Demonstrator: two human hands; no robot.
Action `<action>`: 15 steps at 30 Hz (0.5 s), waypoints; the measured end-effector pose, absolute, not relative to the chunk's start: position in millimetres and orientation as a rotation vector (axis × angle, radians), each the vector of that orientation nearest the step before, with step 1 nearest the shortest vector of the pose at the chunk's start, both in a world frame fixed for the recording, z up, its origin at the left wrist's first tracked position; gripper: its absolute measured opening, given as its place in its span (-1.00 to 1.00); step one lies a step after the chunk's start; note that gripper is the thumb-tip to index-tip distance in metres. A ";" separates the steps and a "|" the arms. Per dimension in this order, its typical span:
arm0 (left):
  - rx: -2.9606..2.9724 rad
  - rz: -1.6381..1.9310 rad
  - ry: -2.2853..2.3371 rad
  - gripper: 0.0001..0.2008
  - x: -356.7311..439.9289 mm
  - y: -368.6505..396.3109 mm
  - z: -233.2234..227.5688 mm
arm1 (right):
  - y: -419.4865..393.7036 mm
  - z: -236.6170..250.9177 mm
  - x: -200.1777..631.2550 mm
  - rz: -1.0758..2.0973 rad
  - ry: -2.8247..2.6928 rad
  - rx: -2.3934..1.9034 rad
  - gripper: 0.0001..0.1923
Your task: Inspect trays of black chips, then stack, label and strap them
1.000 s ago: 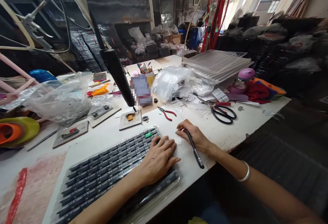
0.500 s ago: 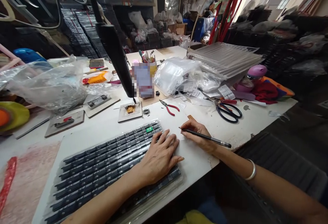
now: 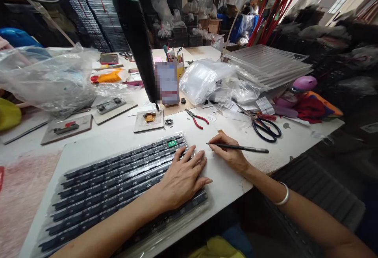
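Note:
My left hand (image 3: 183, 175) lies flat with fingers spread on a clear plastic tray (image 3: 118, 183) holding rows of black parts. A small green label (image 3: 172, 143) sits near the tray's far right corner. In my right hand (image 3: 232, 153) is a slim black pen (image 3: 251, 148), pinched between thumb and fingers, its tip pointing left. Beneath that hand, beside the tray, lies a small white paper slip (image 3: 209, 154) on the white table (image 3: 189, 126).
Red-handled pliers (image 3: 197, 119) and black-handled scissors (image 3: 264, 128) lie beyond my hands. A black lamp-like arm (image 3: 138, 45) hangs over a small board (image 3: 149, 121). Clear plastic bags (image 3: 206, 78), stacked clear trays (image 3: 265, 63) and a phone (image 3: 167, 82) stand farther back.
The view has shifted slightly, so the scene sits a little differently in frame. The pen now lies closer to level. My left hand stays on the tray.

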State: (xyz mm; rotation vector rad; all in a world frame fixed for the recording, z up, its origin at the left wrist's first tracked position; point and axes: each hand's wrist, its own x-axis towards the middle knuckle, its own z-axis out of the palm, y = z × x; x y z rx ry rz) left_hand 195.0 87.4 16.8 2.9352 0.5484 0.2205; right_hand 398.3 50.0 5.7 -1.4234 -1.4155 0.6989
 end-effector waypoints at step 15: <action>2.923 0.234 0.560 -0.46 193.9 86.3 14.2 | 46.5 1.2 398.6 0.554 -1.621 -1.484 -0.82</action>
